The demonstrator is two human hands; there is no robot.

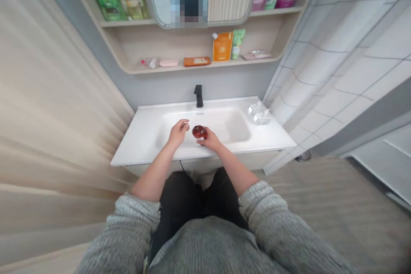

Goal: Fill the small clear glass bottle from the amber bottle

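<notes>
A pale curtain (pixel 48 94) falls in soft vertical folds beside a beige shelf unit (pixel 135 38) with rounded lower corners. Below it, the glossy white washbasin (pixel 128 135) has a flat, straight-edged rim around a smooth, round-cornered hollow. The person's grey sweater (pixel 212 248) is ribbed knit, its sleeves pushed up. A matte black, angular faucet (pixel 199 96) stands at the basin's back; a clear, boxy holder (pixel 259 113) sits on the rim's right side. Over the hollow, the right hand (pixel 211 139) grips a shiny, rounded, reddish-brown container (pixel 198 131). Just beside it, the left hand (pixel 178 132) is raised with fingers bent; whether they pinch something small, I cannot tell.
</notes>
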